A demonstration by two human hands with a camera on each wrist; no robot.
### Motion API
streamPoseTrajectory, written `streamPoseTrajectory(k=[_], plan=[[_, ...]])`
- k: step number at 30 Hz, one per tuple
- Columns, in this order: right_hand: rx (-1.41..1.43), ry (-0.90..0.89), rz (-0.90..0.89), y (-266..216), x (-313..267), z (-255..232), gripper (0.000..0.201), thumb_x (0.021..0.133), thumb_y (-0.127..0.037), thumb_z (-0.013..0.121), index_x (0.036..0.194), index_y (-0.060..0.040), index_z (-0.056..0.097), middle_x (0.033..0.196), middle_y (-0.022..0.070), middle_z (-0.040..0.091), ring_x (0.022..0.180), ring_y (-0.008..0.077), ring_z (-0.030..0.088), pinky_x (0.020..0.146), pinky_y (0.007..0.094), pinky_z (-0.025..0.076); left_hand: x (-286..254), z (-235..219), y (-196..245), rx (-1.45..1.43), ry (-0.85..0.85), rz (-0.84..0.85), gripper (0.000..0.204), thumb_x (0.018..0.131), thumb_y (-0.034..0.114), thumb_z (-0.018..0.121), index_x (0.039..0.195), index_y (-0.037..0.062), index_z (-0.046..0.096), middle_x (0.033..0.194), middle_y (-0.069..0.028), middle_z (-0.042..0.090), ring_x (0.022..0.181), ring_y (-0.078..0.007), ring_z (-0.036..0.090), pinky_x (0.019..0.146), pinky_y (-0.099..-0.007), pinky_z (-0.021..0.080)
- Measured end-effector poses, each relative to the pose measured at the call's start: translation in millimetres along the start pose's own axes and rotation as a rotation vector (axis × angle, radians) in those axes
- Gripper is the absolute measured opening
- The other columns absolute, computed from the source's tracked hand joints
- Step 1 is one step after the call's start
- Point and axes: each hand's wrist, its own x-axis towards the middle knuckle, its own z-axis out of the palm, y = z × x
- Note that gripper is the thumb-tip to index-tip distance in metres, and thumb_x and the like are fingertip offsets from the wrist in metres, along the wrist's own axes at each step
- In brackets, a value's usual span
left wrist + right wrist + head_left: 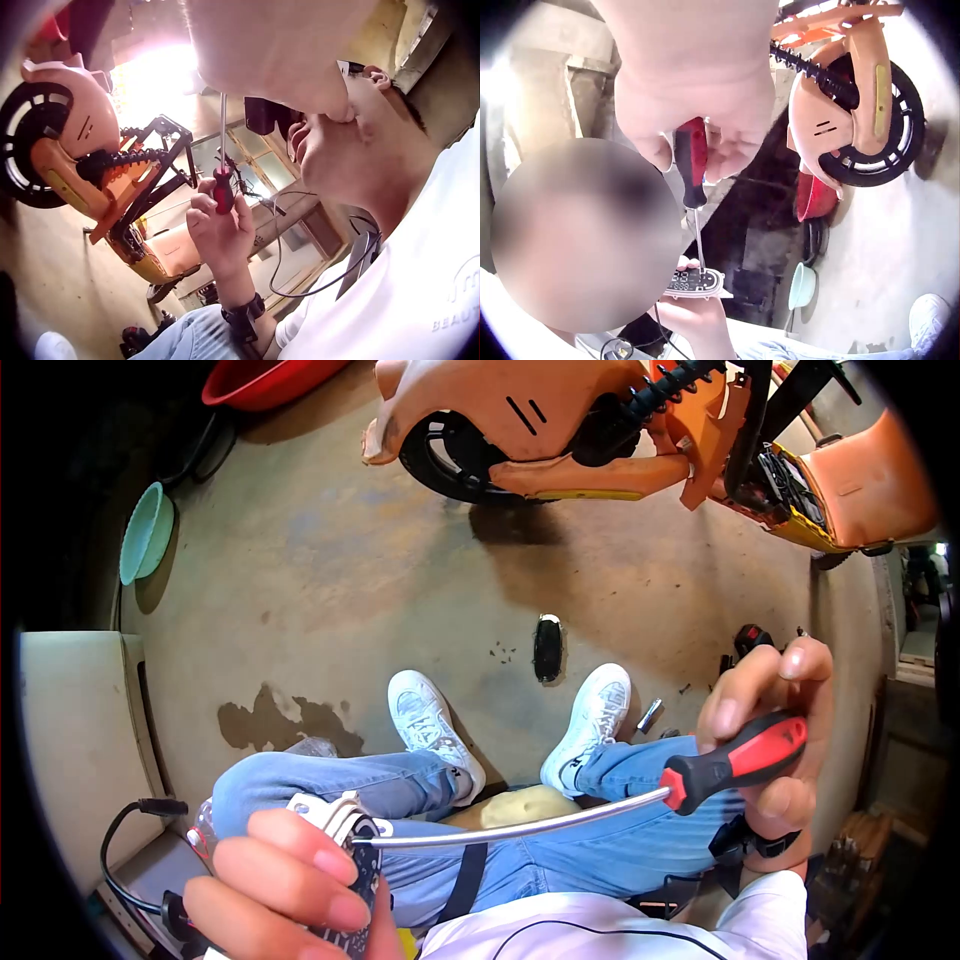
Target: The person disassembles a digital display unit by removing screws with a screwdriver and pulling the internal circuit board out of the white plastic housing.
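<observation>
My right hand point(770, 730) grips the red and black handle of a screwdriver point(735, 760), its long shaft pointing left across my lap. The shaft's tip meets the edge of a small display panel point(350, 880) with a dark face and white rim, which my left hand point(270, 890) holds between fingers and thumb. In the right wrist view, the screwdriver point(691, 161) reaches down to the upper face of the panel point(694, 280). The left wrist view shows the right hand point(223, 236) round the handle; the panel is hidden there.
An orange scooter point(590, 450) stands across the floor ahead. A black oblong part point(547, 648), small screws and a metal piece point(649, 716) lie near my shoes. A green basin point(147, 534) and a red basin point(265, 382) are at the upper left; a white cabinet point(85, 710) is at the left.
</observation>
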Motion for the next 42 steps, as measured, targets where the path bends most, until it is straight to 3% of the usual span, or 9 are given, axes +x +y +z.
streamPoseTrajectory(k=[2,4,6,13,16,23,30,36,42], plan=[[0.019,-0.032,-0.065,-0.5,0.4,1.0,0.065,0.075,-0.027,0.081,0.122,-0.0087,0.039,0.102,0.0213,0.060,0.088,0.0215,0.062,0.078,0.0332,0.055,0.1,-2.0,4.8,0.032,-0.083,-0.095,0.088,0.074,0.046,0.081,0.146,0.0302,0.032,0.102,0.0007,0.043,0.084,-0.0206,0.046,0.075,-0.0376,0.039],[-0.052,0.163,-0.003,-3.6,-4.8,7.6,0.072,0.073,-0.037,0.086,0.118,-0.0076,0.039,0.096,0.0206,0.063,0.082,0.0213,0.064,0.076,0.0350,0.057,-2.0,6.1,3.0,0.114,0.120,-0.216,0.050,0.058,-0.016,0.069,0.084,0.0159,0.042,0.076,-0.0007,0.045,0.070,-0.0153,0.046,0.072,-0.0309,0.042],[-0.054,0.152,0.100,-3.7,-13.2,-4.9,0.084,0.068,-0.054,0.087,0.118,-0.0069,0.038,0.087,0.0188,0.065,0.075,0.0203,0.065,0.070,0.0317,0.056,-5.8,13.4,-13.6,0.000,0.100,0.133,0.082,0.076,0.041,0.081,0.144,0.0301,0.035,0.102,0.0017,0.044,0.084,-0.0203,0.046,0.076,-0.0375,0.039],[-0.101,0.152,-0.001,1.9,-2.4,3.0,0.092,0.066,-0.049,0.089,0.130,-0.0075,0.038,0.099,0.0198,0.062,0.073,0.0144,0.060,0.064,0.0245,0.050,9.7,-10.8,34.1,0.240,-0.219,-0.298,0.077,0.081,0.017,0.076,0.143,0.0329,0.034,0.101,0.0035,0.044,0.088,-0.0190,0.046,0.081,-0.0388,0.040],[-0.115,0.142,-0.034,-0.2,-5.1,9.1,0.075,0.067,-0.033,0.086,0.123,-0.0096,0.043,0.103,0.0154,0.054,0.075,0.0128,0.053,0.068,0.0220,0.046,0.9,-2.8,-39.8,-0.086,-0.101,0.212,0.089,0.080,0.052,0.077,0.148,0.0145,0.035,0.107,-0.0064,0.048,0.092,-0.0186,0.049,0.081,-0.0333,0.039],[-0.635,0.109,0.044,7.8,-11.4,-14.7,0.081,0.083,-0.077,0.054,0.117,-0.0046,0.045,0.076,0.0058,0.051,0.066,0.0103,0.053,0.062,0.0206,0.042,-6.7,-1.0,-43.6,-0.285,0.112,-0.264,0.068,0.089,0.025,0.071,0.145,0.0190,0.033,0.105,-0.0156,0.057,0.092,-0.0266,0.056,0.081,-0.0411,0.047],[-0.590,0.053,-0.209,28.0,-7.0,-1.4,0.063,0.086,-0.049,0.063,0.128,-0.0083,0.039,0.104,0.0115,0.049,0.078,0.0106,0.051,0.066,0.0198,0.043,-8.6,4.1,-50.9,-0.241,0.195,-0.320,0.068,0.085,0.017,0.064,0.143,0.0087,0.030,0.105,-0.0166,0.055,0.094,-0.0255,0.054,0.087,-0.0399,0.045],[-0.637,-0.034,0.215,8.5,-12.7,-18.0,0.073,0.088,-0.071,0.049,0.124,-0.0081,0.041,0.089,0.0067,0.054,0.077,0.0093,0.058,0.062,0.0192,0.046,-11.1,8.0,-53.2,-0.242,0.151,-0.329,0.067,0.086,0.017,0.063,0.143,0.0085,0.030,0.106,-0.0167,0.055,0.093,-0.0255,0.054,0.086,-0.0391,0.045],[-0.628,0.060,-0.143,31.9,-6.5,-1.3,0.064,0.089,-0.055,0.059,0.126,-0.0076,0.039,0.098,0.0092,0.054,0.079,0.0112,0.059,0.067,0.0216,0.047,-8.7,8.0,-55.7,-0.221,0.184,-0.378,0.065,0.087,0.016,0.061,0.142,0.0059,0.029,0.107,-0.0157,0.054,0.093,-0.0234,0.053,0.087,-0.0386,0.045]])
